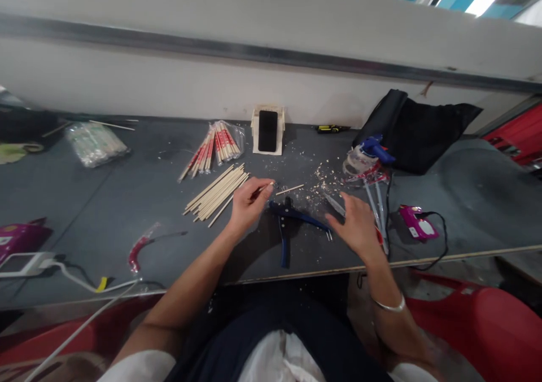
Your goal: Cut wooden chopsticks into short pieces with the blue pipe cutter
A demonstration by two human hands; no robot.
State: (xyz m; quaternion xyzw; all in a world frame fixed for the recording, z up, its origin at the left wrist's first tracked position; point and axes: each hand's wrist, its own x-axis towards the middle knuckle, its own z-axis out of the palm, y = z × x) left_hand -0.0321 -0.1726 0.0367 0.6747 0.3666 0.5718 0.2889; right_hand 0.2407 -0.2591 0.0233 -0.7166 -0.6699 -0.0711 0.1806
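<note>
My left hand (249, 202) is closed in a pinch around a short wooden stick (271, 184), whose pale tip shows at the fingertips. My right hand (356, 224) hovers over the table with thumb and fingers apart. Beside its fingers lies a pale, pointed, blade-like piece (334, 203), partly covered by the hand. Between both hands rests a pair of dark blue pliers-like cutters (292, 213) with spread handles. A thin stick (290, 190) lies just behind them, near scattered wood chips (324, 177). A bundle of bare wooden sticks (219, 194) fans out left of my left hand.
Paper-wrapped chopsticks (215, 146) and a phone (268, 131) on a stand are at the back. A blue glue gun (375, 148), black bag (417, 127) and purple device (418, 222) with a cable occupy the right. Left are a plastic-wrapped bundle (95, 143) and white cable (76, 280).
</note>
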